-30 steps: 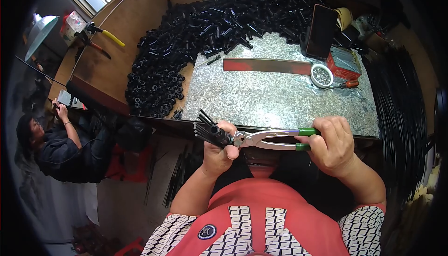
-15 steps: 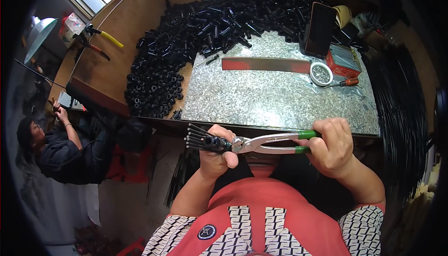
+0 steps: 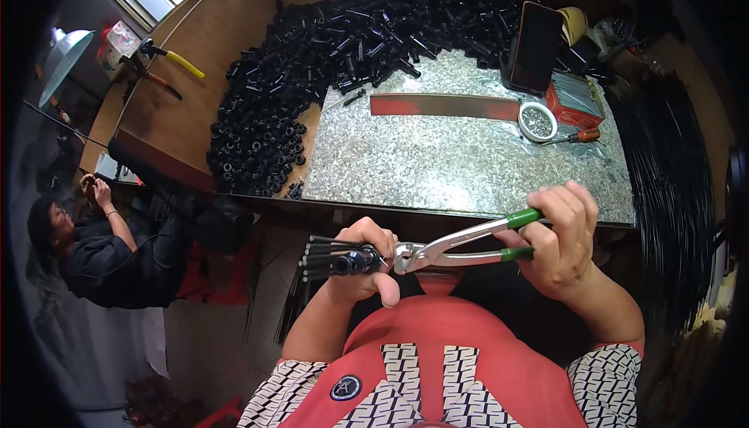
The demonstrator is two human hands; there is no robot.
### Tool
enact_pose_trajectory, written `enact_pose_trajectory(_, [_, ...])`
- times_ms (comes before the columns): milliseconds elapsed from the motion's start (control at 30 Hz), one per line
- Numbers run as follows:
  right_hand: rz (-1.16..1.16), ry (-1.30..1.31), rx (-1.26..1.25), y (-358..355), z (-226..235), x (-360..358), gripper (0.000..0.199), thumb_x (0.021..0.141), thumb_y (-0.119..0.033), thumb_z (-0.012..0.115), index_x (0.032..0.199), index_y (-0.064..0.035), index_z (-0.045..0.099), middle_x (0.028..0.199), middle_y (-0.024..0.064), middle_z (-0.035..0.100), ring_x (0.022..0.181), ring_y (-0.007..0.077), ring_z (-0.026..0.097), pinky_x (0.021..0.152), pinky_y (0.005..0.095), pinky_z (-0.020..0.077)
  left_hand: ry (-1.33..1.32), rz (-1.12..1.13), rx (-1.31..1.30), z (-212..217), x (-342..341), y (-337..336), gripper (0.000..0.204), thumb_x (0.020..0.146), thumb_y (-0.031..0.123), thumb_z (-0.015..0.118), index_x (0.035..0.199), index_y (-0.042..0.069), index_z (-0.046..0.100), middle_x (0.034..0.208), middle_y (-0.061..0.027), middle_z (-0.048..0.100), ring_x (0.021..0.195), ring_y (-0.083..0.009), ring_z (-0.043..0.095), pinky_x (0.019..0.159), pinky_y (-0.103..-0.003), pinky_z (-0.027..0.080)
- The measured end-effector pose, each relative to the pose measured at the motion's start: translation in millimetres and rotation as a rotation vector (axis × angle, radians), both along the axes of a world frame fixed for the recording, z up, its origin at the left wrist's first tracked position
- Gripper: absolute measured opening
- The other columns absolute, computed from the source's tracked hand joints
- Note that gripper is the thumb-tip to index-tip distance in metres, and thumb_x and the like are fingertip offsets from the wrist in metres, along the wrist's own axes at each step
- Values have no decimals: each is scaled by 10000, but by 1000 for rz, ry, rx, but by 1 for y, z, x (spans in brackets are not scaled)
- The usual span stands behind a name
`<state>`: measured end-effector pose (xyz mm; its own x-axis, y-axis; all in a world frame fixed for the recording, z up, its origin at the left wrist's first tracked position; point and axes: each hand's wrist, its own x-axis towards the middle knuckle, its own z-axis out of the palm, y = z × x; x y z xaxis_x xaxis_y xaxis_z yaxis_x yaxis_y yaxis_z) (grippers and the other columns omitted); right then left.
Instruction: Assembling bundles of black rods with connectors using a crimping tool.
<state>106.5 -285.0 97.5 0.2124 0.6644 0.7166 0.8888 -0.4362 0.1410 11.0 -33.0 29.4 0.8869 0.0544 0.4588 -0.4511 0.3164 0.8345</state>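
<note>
My left hand (image 3: 356, 288) grips a black tubular fitting (image 3: 349, 262) with several thin black rods fanned around it, their tips pointing left. Its thumb sticks out below the fitting. Fingers of my right hand (image 3: 563, 234) wrap the green grips of a pair of end-cutting pliers (image 3: 411, 258). Those handles are spread apart, and the silver jaws meet the right end of the fitting beside my left fingers. Whether the jaws are biting on anything there is too small to tell.
A stone-topped bench (image 3: 413, 159) lies beyond my hands. On it are a heap of black plastic fittings (image 3: 312, 61), a red-and-brown strip (image 3: 445, 106), a white cup of small metal bits (image 3: 537, 122), a screwdriver (image 3: 583, 137) and a phone (image 3: 535, 47). Long black rods (image 3: 675, 209) hang right. A co-worker (image 3: 117, 252) sits left.
The pliers' handles have spread wider, the upper one swinging up with my right fingers loosening. My left hand and the fitting have dipped slightly. The co-worker's hands have come together.
</note>
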Motion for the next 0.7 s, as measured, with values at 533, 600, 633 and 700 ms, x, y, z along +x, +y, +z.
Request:
enact_pose_trajectory(533, [-66, -88, -50, 3, 3, 0, 259, 817, -176, 701, 891, -62, 481, 1014, 143, 561, 920, 289, 598, 912, 491, 433, 141, 130, 54, 6, 2, -10, 666, 583, 318, 861, 1051, 28, 486, 909, -3, 516, 791, -64, 506, 677, -206, 423])
enact_pose_trajectory(600, [-58, -155, -57, -2, 3, 2, 236, 802, -157, 686, 869, -73, 476, 975, 119, 567, 872, 256, 590, 867, 439, 429, 136, 125, 33, 0, 2, -10, 604, 612, 243, 872, 1052, 25, 519, 924, -7, 526, 801, -71, 502, 694, -217, 417])
enact_pose_trajectory(633, [-50, -222, -63, -3, 3, 3, 215, 787, -138, 671, 847, -85, 471, 937, 94, 573, 824, 223, 582, 823, 386, 424, 136, 120, 43, -2, 3, -9, 584, 622, 205, 874, 1052, 24, 523, 927, -8, 526, 806, -73, 503, 707, -220, 417])
enact_pose_trajectory(700, [-54, -286, -55, -2, 2, 5, 219, 778, -129, 668, 826, -89, 459, 922, 95, 577, 807, 216, 583, 785, 371, 427, 135, 116, 53, -2, 3, -9, 566, 632, 167, 876, 1053, 24, 526, 930, -9, 526, 810, -75, 503, 720, -223, 417])
